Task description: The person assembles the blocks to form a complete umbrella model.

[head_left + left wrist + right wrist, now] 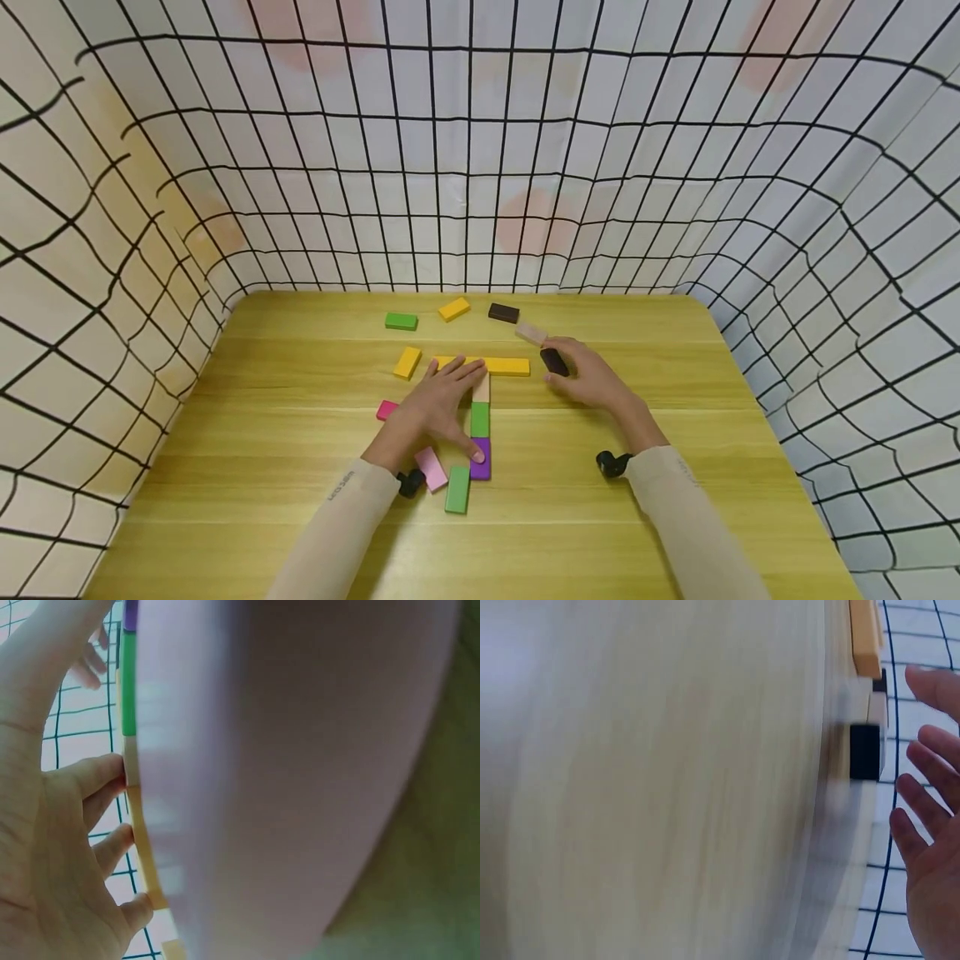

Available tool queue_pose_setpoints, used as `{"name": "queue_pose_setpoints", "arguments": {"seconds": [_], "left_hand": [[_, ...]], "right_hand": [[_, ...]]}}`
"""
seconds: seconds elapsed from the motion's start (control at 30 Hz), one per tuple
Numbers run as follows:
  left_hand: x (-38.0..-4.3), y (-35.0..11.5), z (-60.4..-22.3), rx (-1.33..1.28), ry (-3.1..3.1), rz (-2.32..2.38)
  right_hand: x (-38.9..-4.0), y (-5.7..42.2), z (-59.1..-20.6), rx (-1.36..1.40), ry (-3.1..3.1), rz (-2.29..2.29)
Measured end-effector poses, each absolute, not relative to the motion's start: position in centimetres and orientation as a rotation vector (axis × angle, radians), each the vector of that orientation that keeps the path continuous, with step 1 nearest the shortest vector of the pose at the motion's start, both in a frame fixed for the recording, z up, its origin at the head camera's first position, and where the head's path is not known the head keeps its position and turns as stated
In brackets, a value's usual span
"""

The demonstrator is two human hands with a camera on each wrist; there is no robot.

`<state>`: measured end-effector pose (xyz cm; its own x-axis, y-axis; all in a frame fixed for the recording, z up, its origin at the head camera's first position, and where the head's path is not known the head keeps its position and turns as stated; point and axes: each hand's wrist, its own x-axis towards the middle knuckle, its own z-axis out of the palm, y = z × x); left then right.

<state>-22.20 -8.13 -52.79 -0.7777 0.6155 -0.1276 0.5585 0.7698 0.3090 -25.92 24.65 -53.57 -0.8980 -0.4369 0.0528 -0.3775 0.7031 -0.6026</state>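
Note:
Yellow blocks [507, 367] form a crosswise row on the table. From it a column runs toward me: a pale wooden block [483, 390], a green block [480, 420] and a purple block [483, 472]. My left hand [433, 410] spreads over this shape, fingertips at the yellow row and pale block, thumb on the purple one. In the left wrist view its fingers [109, 776] rest along the block edges. To the right, my right hand [596, 382] has thumb and fingers on either side of a black block [553, 362]; the right wrist view shows those fingers [922, 802] loosely extended.
Behind lie a green block [401, 322], a yellow block [453, 310], another black block [504, 313] and a pale block [531, 334]. Near my left hand are a magenta block [386, 410], a pink block [431, 469] and a light green block [457, 490]. Black wire mesh [468, 171] surrounds the table.

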Motion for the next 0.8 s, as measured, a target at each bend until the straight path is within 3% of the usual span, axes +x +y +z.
{"name": "queue_pose_setpoints", "arguments": {"seconds": [0.8], "left_hand": [[-22.2,-8.2,-53.1,0.924,2.741,0.412]], "right_hand": [[-26.3,26.0,-53.9,-0.740,2.759,-0.838]]}}
